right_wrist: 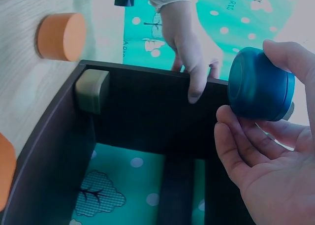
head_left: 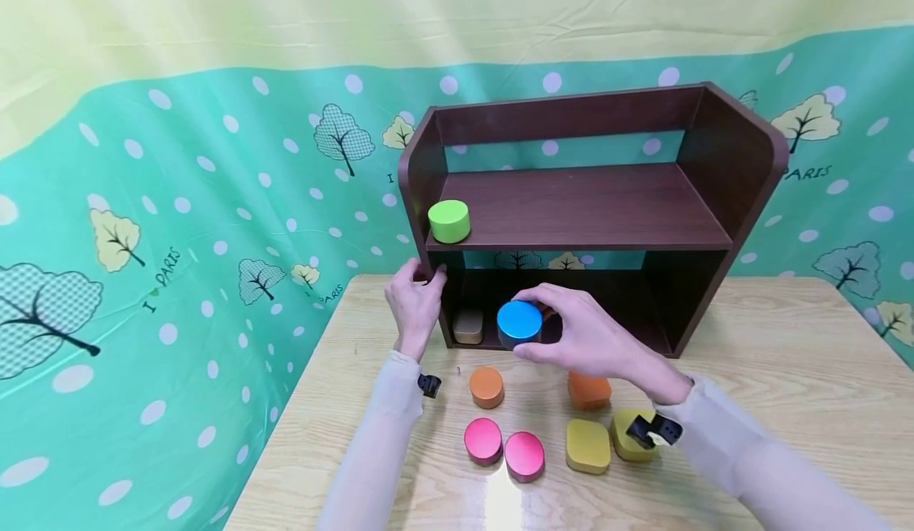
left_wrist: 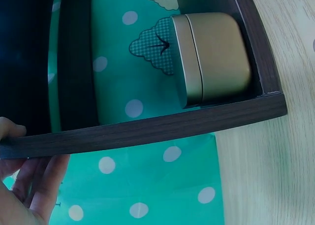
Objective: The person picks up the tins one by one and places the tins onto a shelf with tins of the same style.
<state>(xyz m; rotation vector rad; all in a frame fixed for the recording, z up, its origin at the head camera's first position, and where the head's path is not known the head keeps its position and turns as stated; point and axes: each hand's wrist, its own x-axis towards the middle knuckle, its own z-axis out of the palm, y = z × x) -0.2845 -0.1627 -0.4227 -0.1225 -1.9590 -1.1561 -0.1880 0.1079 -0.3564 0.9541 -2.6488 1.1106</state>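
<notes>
Pinching a glossy blue, cylindrical metal tin (head_left: 520, 323), the right hand (head_left: 581, 332) holds it before the lower compartment (head_left: 635, 309) of a dark-brown wood-grain shelf (head_left: 578, 205). The left hand (head_left: 416, 305) clasps the shelf's left side panel (left_wrist: 147, 131), thumb inside, fingers outside. A satin gold, rounded-square tin (left_wrist: 219, 57) sits in the lower left corner.

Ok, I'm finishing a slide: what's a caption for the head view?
A person's right grip holds a blue tin in front of a brown shelf, the left grip holding its side.
</notes>
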